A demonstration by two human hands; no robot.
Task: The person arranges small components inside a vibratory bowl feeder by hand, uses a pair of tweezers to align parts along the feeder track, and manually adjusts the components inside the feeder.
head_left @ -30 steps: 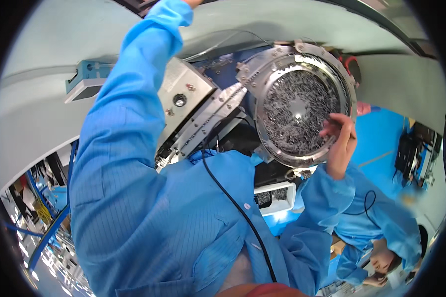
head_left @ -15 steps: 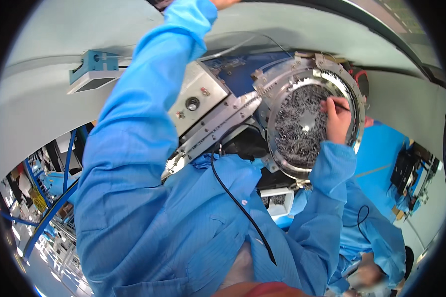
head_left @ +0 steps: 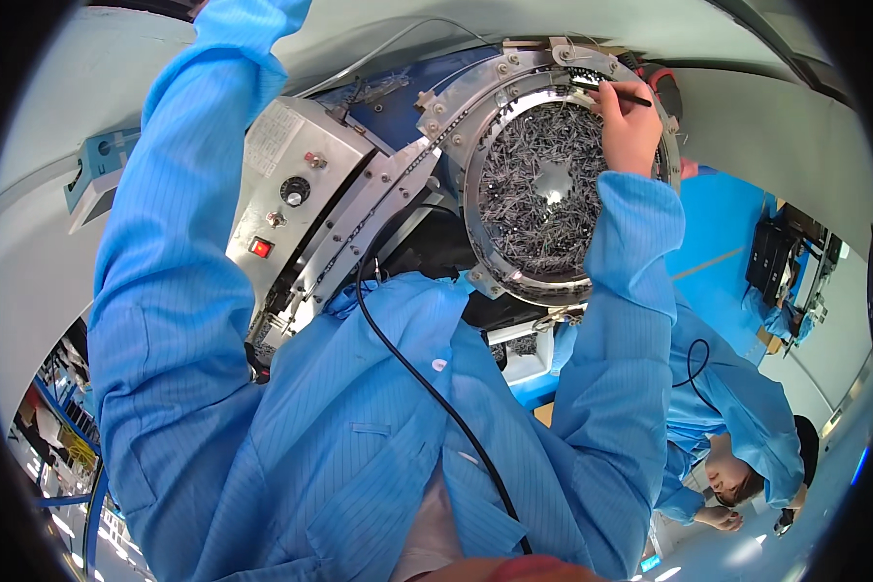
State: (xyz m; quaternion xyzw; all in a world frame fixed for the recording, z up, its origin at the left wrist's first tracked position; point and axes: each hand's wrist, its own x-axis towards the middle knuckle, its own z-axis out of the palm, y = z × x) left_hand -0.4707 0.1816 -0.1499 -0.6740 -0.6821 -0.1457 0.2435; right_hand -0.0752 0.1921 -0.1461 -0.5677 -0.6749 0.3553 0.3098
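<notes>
Fingers of the right hand (head_left: pixel 629 131) are pinched together on a slim dark tool (head_left: pixel 619 92), a pen-like rod whose tip points toward ten o'clock and rests at the upper rim of a round metal feeder bowl (head_left: pixel 495 116). The bowl sits tilted in the view, at about one o'clock from the picture's centre, and is heaped with small grey metal parts (head_left: pixel 543 194). The hand lies over the bowl's two o'clock edge, its blue sleeve (head_left: pixel 616 320) running down across the rim.

The left arm, in the same blue smock, reaches up toward eleven o'clock; its hand passes out of the frame at the top, so whether it is open or closed cannot be told.

A long metal track (head_left: pixel 359 233) slants from the bowl toward eight o'clock, beside a grey control box (head_left: pixel 286 184) with a black knob and a red switch. A black cable (head_left: pixel 427 388) hangs down over the smock front.

At four o'clock, another person in a blue smock (head_left: pixel 737 407) is bent over well apart from the bowl. A pale curved wall (head_left: pixel 87 87) closes the scene, with shelving (head_left: pixel 48 436) showing at eight o'clock.
</notes>
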